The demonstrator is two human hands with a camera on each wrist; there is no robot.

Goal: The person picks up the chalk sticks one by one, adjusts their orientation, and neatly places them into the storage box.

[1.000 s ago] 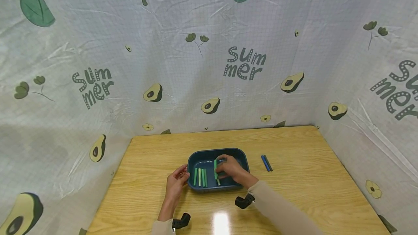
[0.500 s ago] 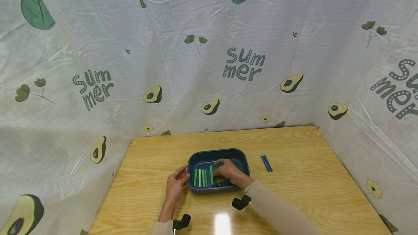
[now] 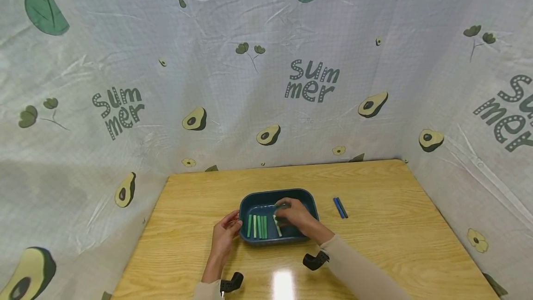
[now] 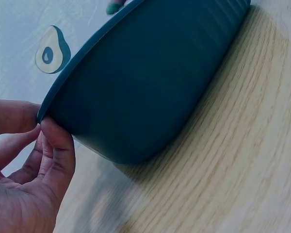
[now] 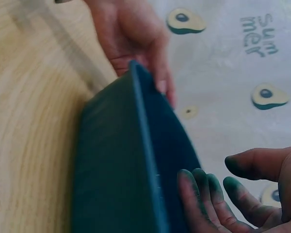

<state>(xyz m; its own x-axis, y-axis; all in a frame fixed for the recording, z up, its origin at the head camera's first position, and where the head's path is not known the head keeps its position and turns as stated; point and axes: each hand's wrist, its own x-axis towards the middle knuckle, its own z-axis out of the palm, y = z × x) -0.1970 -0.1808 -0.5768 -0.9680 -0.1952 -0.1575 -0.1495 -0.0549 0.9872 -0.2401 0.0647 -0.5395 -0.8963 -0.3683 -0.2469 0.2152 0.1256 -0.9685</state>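
Observation:
A dark blue plastic tray [image 3: 260,243] stands on the wooden table. Inside its left part several green and pale green chalk sticks [image 3: 260,227] lie side by side in a row. My left hand [image 3: 224,235] pinches the tray's left rim between thumb and fingers, as the left wrist view also shows. Over the tray's middle is my right hand [image 3: 296,214], its fingers parted with nothing between them in the right wrist view. Green stains cover the fingertips [image 5: 233,187]. A pale chalk stick [image 3: 277,227] lies slightly slanted just below those fingers, its upper end close to them.
Right of the tray, a blue stick [image 3: 338,208] and a dark stick [image 3: 343,207] lie side by side on the table [image 3: 383,226]. Behind and at both sides hangs a printed white sheet [image 3: 233,105]. Each wrist carries a small black camera [image 3: 315,260].
My right hand has lowered a green chalk stick to the left, let it go beside the row, then drawn back right towards the pale stick. My left hand has stayed on the rim.

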